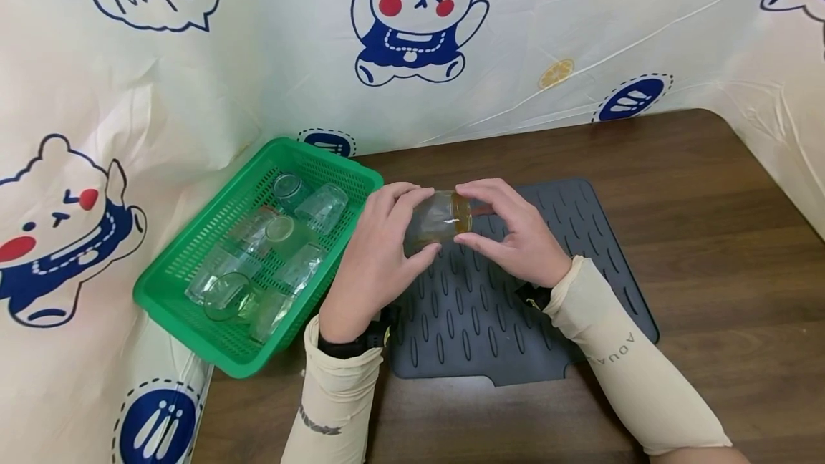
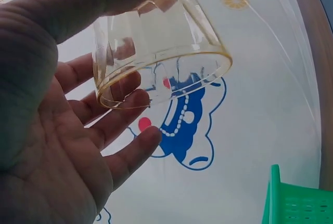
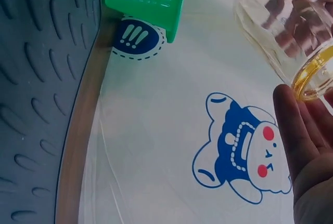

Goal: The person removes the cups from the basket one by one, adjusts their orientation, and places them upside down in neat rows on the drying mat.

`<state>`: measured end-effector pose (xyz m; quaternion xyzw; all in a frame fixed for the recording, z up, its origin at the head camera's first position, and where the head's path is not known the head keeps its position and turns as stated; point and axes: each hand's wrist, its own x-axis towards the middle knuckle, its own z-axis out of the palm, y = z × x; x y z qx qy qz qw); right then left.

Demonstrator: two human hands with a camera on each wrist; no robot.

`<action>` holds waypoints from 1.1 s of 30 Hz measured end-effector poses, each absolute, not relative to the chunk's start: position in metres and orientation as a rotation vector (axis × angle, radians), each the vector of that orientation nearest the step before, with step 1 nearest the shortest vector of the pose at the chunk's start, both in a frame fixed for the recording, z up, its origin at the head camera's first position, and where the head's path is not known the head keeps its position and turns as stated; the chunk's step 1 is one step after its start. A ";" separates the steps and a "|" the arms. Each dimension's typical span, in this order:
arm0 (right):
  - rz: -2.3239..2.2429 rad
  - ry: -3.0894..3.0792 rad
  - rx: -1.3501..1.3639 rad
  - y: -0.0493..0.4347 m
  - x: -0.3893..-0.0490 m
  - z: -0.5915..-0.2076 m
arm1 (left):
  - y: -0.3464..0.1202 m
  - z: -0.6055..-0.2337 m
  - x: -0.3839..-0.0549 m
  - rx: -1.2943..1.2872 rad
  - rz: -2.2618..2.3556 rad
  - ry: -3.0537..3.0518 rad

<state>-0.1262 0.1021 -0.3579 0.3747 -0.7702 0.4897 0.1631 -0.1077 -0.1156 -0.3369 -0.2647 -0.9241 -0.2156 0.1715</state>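
Note:
Both hands hold one clear, yellowish drinking glass (image 1: 433, 219) on its side above the dark mat (image 1: 464, 306). My left hand (image 1: 380, 249) grips it around the open-rim end, thumb on the near side and fingers over the far side. At the thick amber base, the fingertips and thumb of my right hand (image 1: 505, 231) pinch the glass. In the left wrist view the rim of the glass (image 2: 164, 63) faces the palm of the left hand (image 2: 67, 109). The right wrist view shows the amber base of the glass (image 3: 312, 76) against the fingers of the right hand (image 3: 307, 135).
A green perforated basket (image 1: 174, 335) stands left of the mat, with several clear and tinted glasses (image 1: 322, 208) lying and standing inside. Brown wooden table (image 1: 709, 235) surrounds the mat. A white printed sheet (image 1: 290, 56) hangs behind and at the left.

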 end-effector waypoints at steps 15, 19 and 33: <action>1.263 -2.212 1.000 0.102 -0.146 -0.390 | -0.123 -0.332 -0.111 -0.698 -0.686 -2.536; 1.205 -2.231 1.006 0.100 -0.146 -0.392 | -0.123 -0.333 -0.111 -0.693 -0.684 -2.526; 1.150 -2.264 0.951 0.099 -0.148 -0.398 | -0.133 -0.331 -0.111 -0.570 -0.698 -2.565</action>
